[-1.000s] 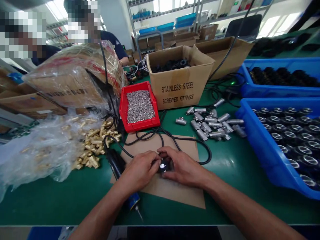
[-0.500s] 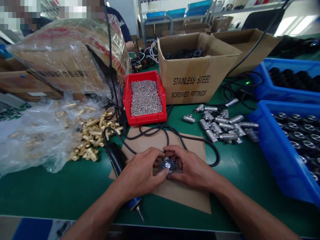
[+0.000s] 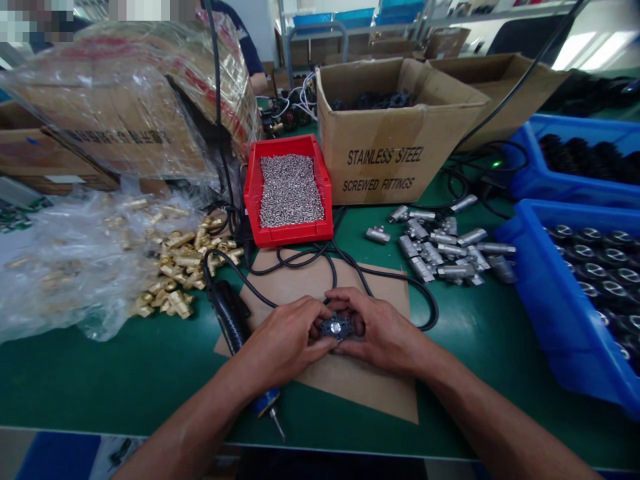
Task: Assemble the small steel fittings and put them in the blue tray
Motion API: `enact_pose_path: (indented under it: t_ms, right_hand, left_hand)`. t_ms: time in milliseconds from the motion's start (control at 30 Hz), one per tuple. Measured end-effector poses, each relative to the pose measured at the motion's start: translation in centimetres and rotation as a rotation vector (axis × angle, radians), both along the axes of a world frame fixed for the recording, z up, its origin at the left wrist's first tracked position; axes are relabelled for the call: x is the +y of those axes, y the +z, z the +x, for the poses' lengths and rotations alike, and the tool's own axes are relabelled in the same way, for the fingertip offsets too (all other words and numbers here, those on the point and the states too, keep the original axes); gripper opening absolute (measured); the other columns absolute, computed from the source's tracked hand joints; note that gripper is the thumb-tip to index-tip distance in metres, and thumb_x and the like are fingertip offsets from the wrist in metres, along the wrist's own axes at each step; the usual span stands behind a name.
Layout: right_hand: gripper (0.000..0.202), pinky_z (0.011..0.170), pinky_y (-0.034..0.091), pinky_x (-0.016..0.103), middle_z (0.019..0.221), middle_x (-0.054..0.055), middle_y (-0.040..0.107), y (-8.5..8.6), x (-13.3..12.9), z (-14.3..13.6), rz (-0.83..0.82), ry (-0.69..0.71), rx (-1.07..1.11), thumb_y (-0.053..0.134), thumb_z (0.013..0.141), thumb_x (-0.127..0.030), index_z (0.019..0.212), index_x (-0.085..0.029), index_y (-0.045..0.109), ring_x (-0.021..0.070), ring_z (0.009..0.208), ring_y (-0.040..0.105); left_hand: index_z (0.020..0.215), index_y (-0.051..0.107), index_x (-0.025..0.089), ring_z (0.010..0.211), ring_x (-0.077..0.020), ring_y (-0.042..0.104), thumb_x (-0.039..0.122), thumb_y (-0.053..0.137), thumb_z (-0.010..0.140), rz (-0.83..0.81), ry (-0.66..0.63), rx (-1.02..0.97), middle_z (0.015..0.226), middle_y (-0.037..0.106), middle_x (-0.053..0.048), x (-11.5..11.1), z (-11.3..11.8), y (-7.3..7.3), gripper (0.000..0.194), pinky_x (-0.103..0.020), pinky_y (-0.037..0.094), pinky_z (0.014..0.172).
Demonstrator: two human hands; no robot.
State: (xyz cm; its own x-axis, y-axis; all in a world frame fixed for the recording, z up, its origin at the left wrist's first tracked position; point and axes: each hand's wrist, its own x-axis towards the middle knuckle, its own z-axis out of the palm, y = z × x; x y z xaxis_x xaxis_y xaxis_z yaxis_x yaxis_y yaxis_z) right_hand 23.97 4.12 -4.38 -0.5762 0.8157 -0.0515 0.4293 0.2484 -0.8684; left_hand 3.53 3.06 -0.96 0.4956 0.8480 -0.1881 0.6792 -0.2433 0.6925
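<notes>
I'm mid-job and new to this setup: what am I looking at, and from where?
There's no robot: a camera worn on a person's head looks forward and down. The person's left hand and right hand, both bare, together hold a small dark part with a shiny centre over a cardboard sheet. A corded tool lies partly under the left forearm. On the green table are brass fittings to the left, a red bin of small metal pieces ahead, and silvery fittings to the right, near blue trays.
</notes>
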Motion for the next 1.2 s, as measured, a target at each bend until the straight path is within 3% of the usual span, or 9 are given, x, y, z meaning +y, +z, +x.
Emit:
enact_pose_path:
  t_ms: [167,267,333,433,533,633,733,1033,1200]
  right_hand:
    - [0.069,0.084,0.050,0.032,0.125,0.009,0.061,1.0,0.2,0.8,0.014,0.064,-0.047,0.077,0.072,-0.026,0.133,-0.020,0.047,0.0199,0.100,0.062]
    - [0.062,0.078,0.051,0.030,0.113,0.007,0.065,3.1,1.4,1.4,0.048,0.090,-0.082,0.076,0.074,-0.029,0.130,-0.019,0.052,0.0180,0.091,0.063]
    - [0.045,0.078,0.051,0.030,0.108,0.006,0.067,4.9,3.2,0.9,0.201,0.024,-0.122,0.068,0.081,-0.028,0.124,-0.019,0.058,0.0176,0.089,0.063]
    - [0.028,0.088,0.047,0.034,0.112,0.009,0.067,7.0,7.5,-1.8,0.551,-0.054,-0.231,0.059,0.087,-0.022,0.114,-0.016,0.064,0.0215,0.101,0.061]
    - [0.028,0.088,0.046,0.039,0.113,0.013,0.067,7.8,12.7,-6.0,0.762,0.001,-0.430,0.052,0.090,-0.019,0.114,-0.014,0.065,0.0269,0.107,0.058]
    - [0.029,0.078,0.049,0.041,0.111,0.019,0.067,7.5,16.9,-9.4,0.753,0.074,-0.680,0.052,0.088,-0.018,0.111,-0.010,0.067,0.0313,0.102,0.061]
    - [0.029,0.075,0.049,0.041,0.106,0.020,0.068,7.1,19.1,-11.0,0.710,0.082,-0.787,0.056,0.085,-0.018,0.108,-0.008,0.069,0.0323,0.097,0.063]
    - [0.028,0.078,0.048,0.039,0.099,0.015,0.072,8.0,19.2,-10.5,0.705,0.056,-0.707,0.051,0.088,-0.019,0.102,-0.015,0.074,0.0263,0.093,0.064]
    - [0.032,0.090,0.045,0.033,0.103,0.010,0.073,9.3,15.0,-7.7,0.687,0.059,-0.351,0.047,0.087,-0.011,0.103,-0.015,0.074,0.0190,0.098,0.063]
  left_hand:
    - [0.099,0.059,0.020,0.076,-0.0147,0.061,0.024,0.067,0.080,-0.018,0.026,-0.025,0.091,0.065,-0.001,0.1,0.0,-0.3,0.021,-0.027,0.047,0.069]
    - [0.097,0.060,0.020,0.074,-0.0154,0.061,0.026,0.066,0.080,-0.029,0.032,-0.028,0.087,0.065,-0.001,0.1,0.0,-0.4,0.020,-0.026,0.046,0.066]
    - [0.096,0.060,0.020,0.073,-0.0158,0.061,0.026,0.066,0.079,-0.029,0.041,-0.029,0.085,0.066,-0.001,0.1,0.1,-0.4,0.019,-0.026,0.046,0.065]
    - [0.094,0.060,0.020,0.072,-0.0154,0.060,0.025,0.066,0.078,-0.023,0.058,-0.027,0.082,0.065,0.000,0.1,0.2,-0.2,0.018,-0.025,0.045,0.064]
    - [0.094,0.060,0.020,0.069,-0.0144,0.060,0.024,0.065,0.077,-0.038,0.056,-0.029,0.080,0.064,0.001,0.1,0.2,-0.1,0.018,-0.025,0.044,0.063]
    - [0.095,0.060,0.020,0.070,-0.0146,0.060,0.025,0.065,0.078,-0.041,0.046,-0.040,0.082,0.065,0.000,0.1,0.1,-0.1,0.019,-0.025,0.044,0.064]
    - [0.096,0.060,0.021,0.071,-0.0158,0.061,0.026,0.064,0.078,-0.042,0.044,-0.041,0.083,0.065,-0.001,0.1,0.1,-0.2,0.019,-0.025,0.044,0.064]
    - [0.094,0.060,0.021,0.072,-0.0162,0.061,0.024,0.064,0.077,-0.011,0.040,-0.056,0.083,0.065,0.000,0.0,-0.1,-0.3,0.017,-0.024,0.042,0.061]
    - [0.094,0.060,0.021,0.071,-0.0165,0.061,0.023,0.064,0.076,0.006,0.036,-0.045,0.081,0.065,0.000,0.0,0.0,-0.2,0.018,-0.024,0.043,0.061]
